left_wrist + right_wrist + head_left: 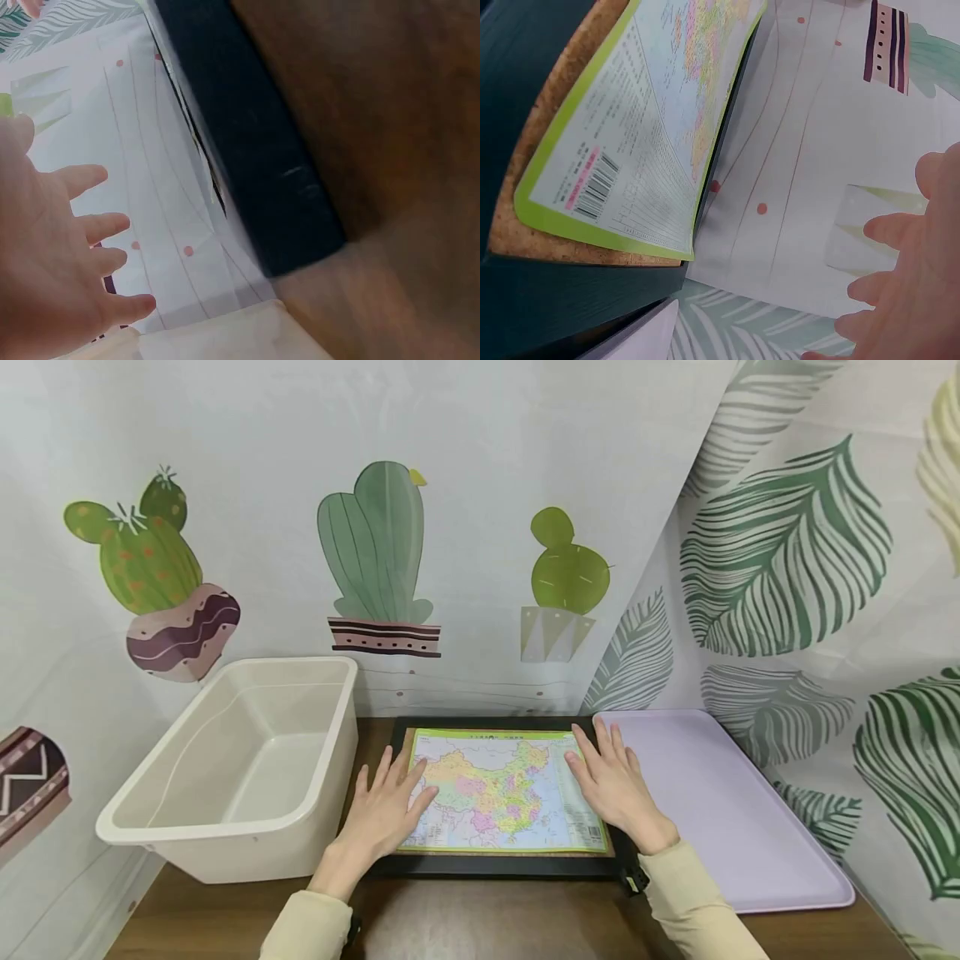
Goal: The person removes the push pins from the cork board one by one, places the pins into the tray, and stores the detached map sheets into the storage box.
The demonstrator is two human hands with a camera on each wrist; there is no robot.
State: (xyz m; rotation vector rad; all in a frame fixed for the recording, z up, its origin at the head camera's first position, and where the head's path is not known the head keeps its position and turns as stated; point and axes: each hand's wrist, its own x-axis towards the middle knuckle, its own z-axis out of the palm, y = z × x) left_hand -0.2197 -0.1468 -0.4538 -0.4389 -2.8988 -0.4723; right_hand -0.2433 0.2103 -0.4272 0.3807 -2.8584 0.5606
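On my head feed the printed map lies between my two grips, its left and right margins passing beneath the fingertips. It sits on the cork face of a board with a black frame, set on the brown wooden counter. My left grip, a bare hand, is spread wide, fingers nearly straight and apart, with nothing in hold; the left wrist view puts it above the frame, with space in between. My right grip is likewise unclosed and bare, raised apart from the map on the right wrist feed. A white bin stands left of the board, a lilac tray to its right.
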